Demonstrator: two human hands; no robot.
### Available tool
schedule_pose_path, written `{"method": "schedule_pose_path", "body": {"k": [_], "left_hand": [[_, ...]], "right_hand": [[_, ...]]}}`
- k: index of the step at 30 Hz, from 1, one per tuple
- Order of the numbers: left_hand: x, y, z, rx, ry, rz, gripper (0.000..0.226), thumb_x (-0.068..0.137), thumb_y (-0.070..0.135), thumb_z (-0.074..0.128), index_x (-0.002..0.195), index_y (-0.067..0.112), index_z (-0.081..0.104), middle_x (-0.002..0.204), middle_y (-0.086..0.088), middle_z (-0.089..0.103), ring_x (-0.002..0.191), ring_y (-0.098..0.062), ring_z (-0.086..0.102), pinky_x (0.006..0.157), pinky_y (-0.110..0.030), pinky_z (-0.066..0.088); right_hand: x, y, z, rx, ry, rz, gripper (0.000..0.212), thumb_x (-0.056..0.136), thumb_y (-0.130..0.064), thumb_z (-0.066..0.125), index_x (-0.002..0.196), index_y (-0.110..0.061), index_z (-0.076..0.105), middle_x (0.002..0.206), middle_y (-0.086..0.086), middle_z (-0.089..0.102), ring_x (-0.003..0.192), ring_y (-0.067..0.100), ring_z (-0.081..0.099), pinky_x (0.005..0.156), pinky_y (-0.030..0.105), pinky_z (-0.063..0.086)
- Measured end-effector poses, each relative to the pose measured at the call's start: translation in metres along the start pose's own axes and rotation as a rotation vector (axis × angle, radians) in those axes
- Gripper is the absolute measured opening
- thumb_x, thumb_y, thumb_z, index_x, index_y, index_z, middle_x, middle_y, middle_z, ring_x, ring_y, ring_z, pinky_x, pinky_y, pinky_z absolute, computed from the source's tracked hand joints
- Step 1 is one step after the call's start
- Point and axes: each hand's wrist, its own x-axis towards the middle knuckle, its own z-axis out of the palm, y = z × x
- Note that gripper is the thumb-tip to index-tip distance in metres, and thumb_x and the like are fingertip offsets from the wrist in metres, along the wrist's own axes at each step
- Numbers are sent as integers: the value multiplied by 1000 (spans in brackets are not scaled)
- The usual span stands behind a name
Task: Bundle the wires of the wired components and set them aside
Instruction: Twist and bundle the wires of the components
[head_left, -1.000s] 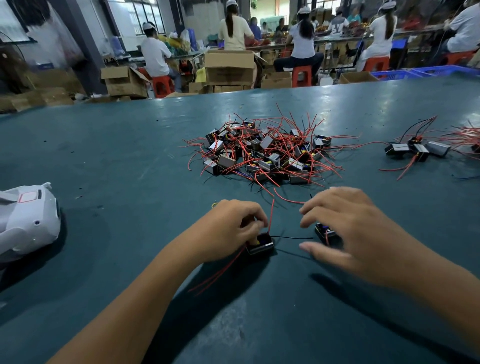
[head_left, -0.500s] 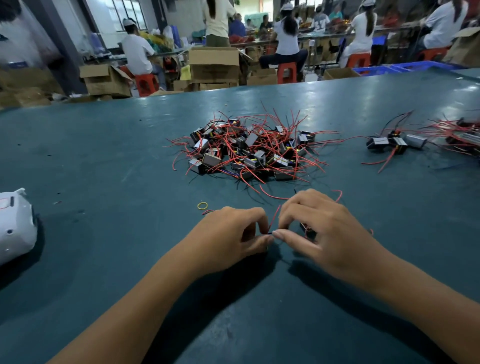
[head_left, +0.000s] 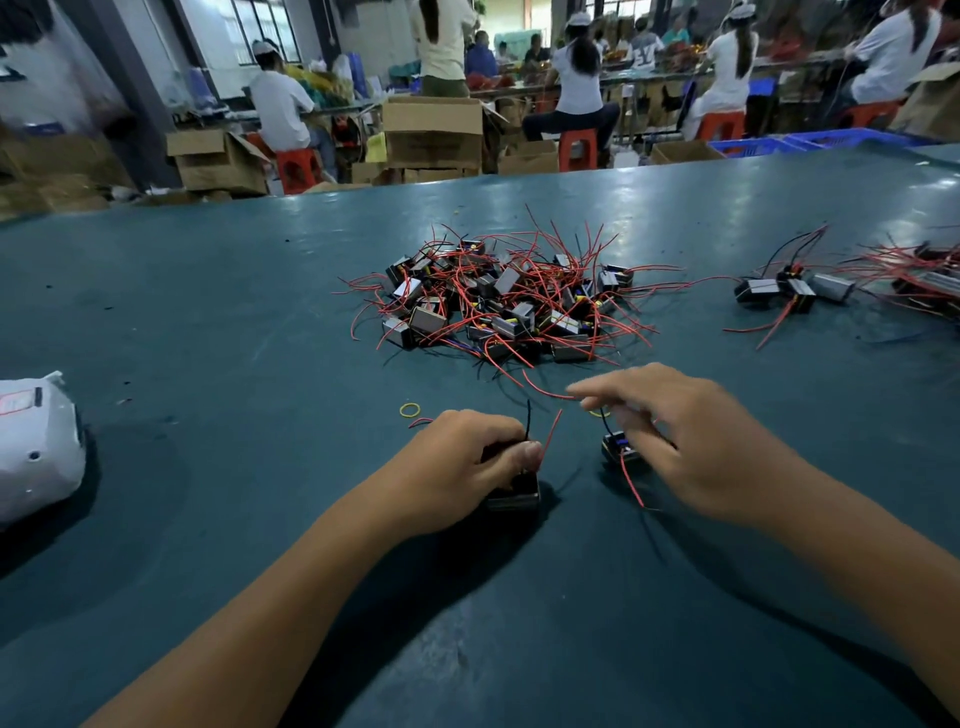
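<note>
Dark teal matting covered a wide work table (head_left: 208, 322) in a busy workshop. Nearest the viewer, 2 bare forearms reached forward over it. The left hand (head_left: 457, 462) had its fingers curled over a small black wired component (head_left: 514, 493) that sat on the table, thumb pressed against its near side; a black wire and a red wire rose from it just past the thumb. Just to the right of that hand, the right hand (head_left: 691, 441) was blurred, its fingers partly curled; its fingertips seemed to pinch a wire above a second black component (head_left: 618, 449), though the blur made this uncertain. A red wire (head_left: 631, 483) trailed from that component toward the viewer.

Just beyond the left hand lay a yellow rubber band (head_left: 410, 410). Farther out, past both hands, sat a heap of components (head_left: 498, 306) tangled in red wires. Well off to the right of the right hand lay a small bundled group (head_left: 795, 291), with more red-wired pieces (head_left: 924, 270) at the table's right edge. Far to the left of the left hand rested a white plastic object (head_left: 36, 447).

Beyond the table stood cardboard boxes (head_left: 434, 130) and red stools (head_left: 296, 169), where workers in white shirts (head_left: 280, 109) sat at distant benches.
</note>
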Motion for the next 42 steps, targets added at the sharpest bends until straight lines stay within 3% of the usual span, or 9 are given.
{"method": "schedule_pose_path", "body": {"k": [4, 7, 12, 15, 18, 22, 26, 36, 42], "left_hand": [[0, 1, 0, -35, -23, 24, 32, 99, 40, 57, 78, 17, 63, 68, -7, 63, 66, -28, 55, 61, -42, 44], [0, 1, 1, -49, -6, 0, 36, 95, 47, 57, 79, 17, 66, 68, -4, 66, 65, -23, 59, 60, -39, 46], [2, 3, 8, -53, 129, -88, 18, 94, 34, 68, 78, 26, 62, 63, 8, 69, 56, -5, 63, 56, -24, 47], [2, 5, 12, 49, 206, -110, 31, 88, 36, 74, 78, 32, 45, 63, 10, 64, 57, -4, 56, 60, -30, 48], [1, 8, 15, 173, 220, -65, 35, 85, 34, 75, 78, 33, 41, 63, 15, 56, 57, -4, 50, 58, -32, 45], [1, 12, 20, 234, 212, -71, 29, 84, 35, 72, 79, 33, 43, 65, 11, 55, 58, -8, 47, 60, -32, 44], [2, 11, 19, 211, 203, -95, 30, 86, 36, 71, 78, 34, 43, 63, 13, 54, 57, -1, 48, 57, -28, 36], [-3, 20, 17, 335, 294, -47, 35, 88, 44, 70, 74, 29, 41, 55, 10, 47, 53, -11, 41, 53, -29, 28], [-6, 32, 19, 322, 478, 67, 33, 92, 43, 58, 71, 19, 65, 61, 6, 64, 57, -17, 57, 54, -35, 46]], "right_hand": [[-1, -5, 15, -32, -174, -6, 49, 98, -6, 48, 141, -31, 49, 119, -18, 62, 111, 6, 50, 98, 19, 36], [-1, -6, 13, -11, -121, -5, 34, 95, -12, 57, 125, -28, 62, 113, -20, 64, 107, 4, 55, 95, 19, 39], [-2, -4, 4, 14, -69, -55, 14, 91, -22, 68, 101, -30, 71, 91, -18, 69, 88, 0, 62, 81, 15, 45], [-1, -4, 4, -12, -79, -73, 9, 89, -19, 71, 94, -27, 70, 85, -19, 68, 82, 0, 60, 76, 12, 43], [-1, -2, 3, -28, -73, -62, 3, 91, -23, 68, 91, -25, 66, 81, -16, 67, 78, 4, 60, 75, 23, 47], [0, 3, -2, -57, -60, -80, 10, 90, -32, 67, 86, -25, 61, 77, -14, 65, 74, 7, 58, 71, 34, 49], [0, 5, -11, -125, -56, -179, 6, 89, -26, 70, 87, -23, 66, 79, -16, 62, 75, 11, 57, 72, 35, 49], [0, 5, -13, 18, -24, -150, 9, 88, -22, 72, 81, -24, 66, 74, -16, 63, 75, 6, 58, 70, 19, 43], [-2, 1, -3, 170, 17, -39, 15, 84, -25, 69, 71, -27, 62, 68, -13, 64, 64, 12, 59, 61, 24, 46]]}}
